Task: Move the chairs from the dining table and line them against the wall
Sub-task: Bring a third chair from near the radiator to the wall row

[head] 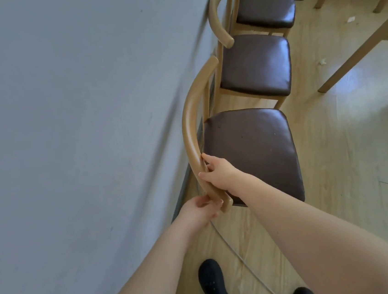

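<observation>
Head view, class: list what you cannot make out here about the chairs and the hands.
- Nearest chair: legs hidden under its seat.
- Farthest chair: cut off by the top edge; the row's full count is unknown.
- Left hand: fingertips hidden behind the backrest.
- Right hand: palm hidden.
</observation>
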